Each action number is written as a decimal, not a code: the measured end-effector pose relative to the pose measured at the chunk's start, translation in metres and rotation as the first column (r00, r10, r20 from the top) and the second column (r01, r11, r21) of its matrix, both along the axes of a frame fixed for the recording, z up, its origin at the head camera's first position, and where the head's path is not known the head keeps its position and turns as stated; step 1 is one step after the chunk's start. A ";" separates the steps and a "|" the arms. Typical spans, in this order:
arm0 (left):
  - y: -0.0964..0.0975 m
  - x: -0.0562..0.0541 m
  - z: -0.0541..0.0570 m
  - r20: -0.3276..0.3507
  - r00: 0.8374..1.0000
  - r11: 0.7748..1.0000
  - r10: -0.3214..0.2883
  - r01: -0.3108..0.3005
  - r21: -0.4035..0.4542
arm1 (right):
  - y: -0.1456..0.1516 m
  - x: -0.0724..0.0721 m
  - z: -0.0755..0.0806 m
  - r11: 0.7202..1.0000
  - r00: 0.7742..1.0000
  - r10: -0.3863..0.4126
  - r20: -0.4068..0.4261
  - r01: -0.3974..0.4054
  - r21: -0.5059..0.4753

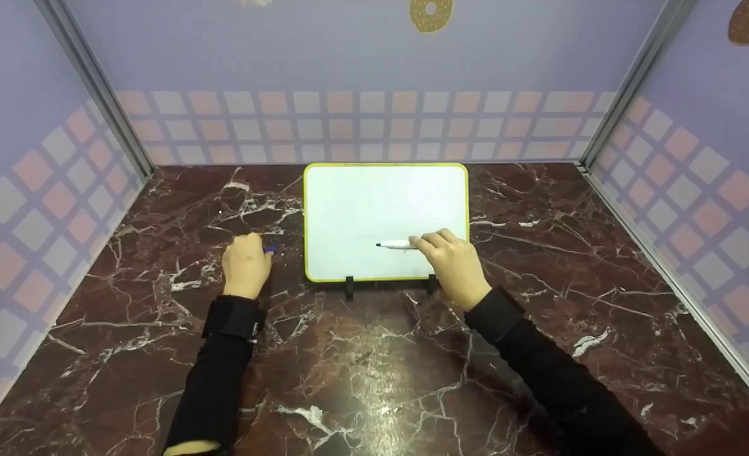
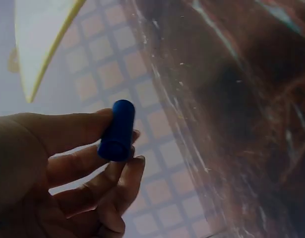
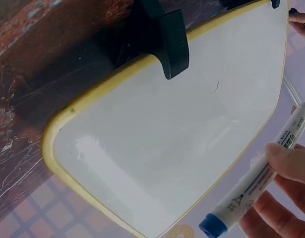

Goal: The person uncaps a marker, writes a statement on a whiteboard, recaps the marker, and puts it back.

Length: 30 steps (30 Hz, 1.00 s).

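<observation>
My left hand (image 1: 246, 265) is left of the whiteboard, pinching a blue marker cap (image 2: 117, 131) between thumb and fingers; the cap's hollow end shows in the left wrist view. My right hand (image 1: 453, 266) grips a white whiteboard marker (image 3: 264, 173) with a blue end plug. Its dark, uncapped tip points left, over the lower middle of the whiteboard (image 1: 374, 202) in the head view. The board has a white face and a yellow frame. A short thin dark mark (image 3: 217, 86) shows on its face in the right wrist view.
Two black stand clips (image 1: 349, 287) hold the board's lower edge on the dark red marbled table (image 1: 361, 367). Purple walls with a pink and white check band (image 1: 372, 126) enclose the back and both sides, with metal posts (image 1: 634, 82) at the corners.
</observation>
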<state>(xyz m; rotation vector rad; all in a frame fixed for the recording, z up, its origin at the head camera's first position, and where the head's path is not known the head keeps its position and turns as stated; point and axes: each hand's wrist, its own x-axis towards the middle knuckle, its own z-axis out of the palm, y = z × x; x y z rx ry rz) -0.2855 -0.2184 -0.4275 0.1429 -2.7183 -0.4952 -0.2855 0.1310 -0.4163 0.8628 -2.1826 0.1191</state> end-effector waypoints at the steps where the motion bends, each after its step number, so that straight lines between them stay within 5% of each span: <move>1: -0.001 0.000 -0.002 0.018 1.000 1.000 -0.002 0.002 0.003 | 0.000 0.000 0.000 1.000 1.000 0.000 -0.001 0.000 0.002; 14: -0.004 0.000 -0.010 0.225 0.973 0.998 0.048 -0.058 0.038 | -0.001 0.000 -0.001 1.000 1.000 0.017 0.001 -0.017 0.001; 30: -0.002 0.001 -0.002 0.277 0.959 0.998 0.062 -0.065 0.002 | -0.004 -0.006 0.012 0.998 0.998 0.051 -0.038 -0.049 0.047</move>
